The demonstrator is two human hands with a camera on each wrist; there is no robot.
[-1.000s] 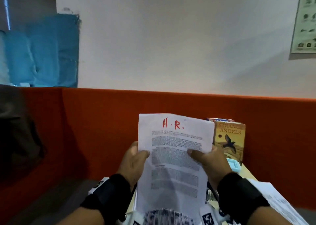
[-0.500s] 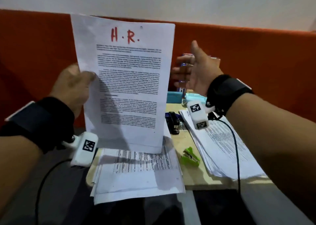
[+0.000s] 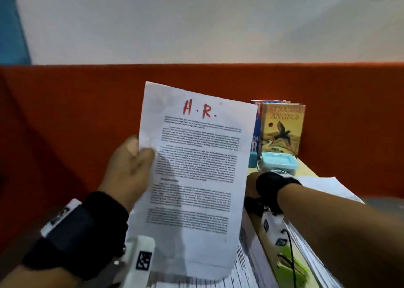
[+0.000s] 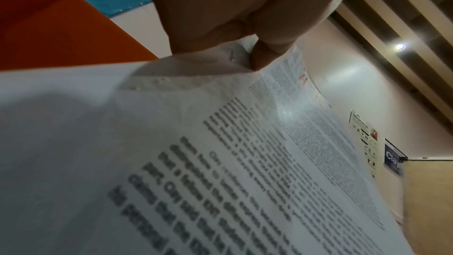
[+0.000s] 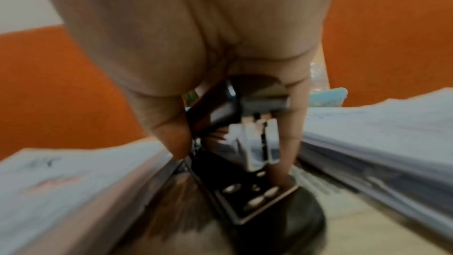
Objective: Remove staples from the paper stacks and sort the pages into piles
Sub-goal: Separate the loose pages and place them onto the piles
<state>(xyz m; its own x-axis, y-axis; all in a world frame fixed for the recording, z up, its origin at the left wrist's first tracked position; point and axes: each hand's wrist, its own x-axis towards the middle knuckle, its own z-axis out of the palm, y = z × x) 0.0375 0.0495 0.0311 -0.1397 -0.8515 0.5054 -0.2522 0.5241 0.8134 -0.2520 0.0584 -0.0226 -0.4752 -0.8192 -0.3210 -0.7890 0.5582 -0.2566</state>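
the left hand [image 3: 129, 167] sits left of centre in the head view, thumb and fingers pinching the left edge of a stapled paper stack [image 3: 196, 174] and holding it upright in mid-frame; red letters "h.r." run across the top of its front page. in the left wrist view the fingers [image 4: 269, 53] curl onto the page's corner right beside a small metal staple [image 4: 231, 55], near the top centre of that frame. the right hand [image 5: 196, 36] fills the upper middle of the right wrist view, thumb and fingers closed around a black staple remover [image 5: 245, 143] with metal claws, low over the wooden desk [image 5: 367, 226]; the picture is blurred, so whether the tool touches the desk cannot be told. in the head view this hand is mostly hidden behind the held stack, at centre right. paper piles [image 5: 380, 133] lie on both sides of the tool. a green object [image 3: 293, 266], blurred, lies at lower right. further back at right, a light blue box [image 3: 277, 163] and upright books [image 3: 282, 128] stand against an orange partition [image 3: 65, 123].
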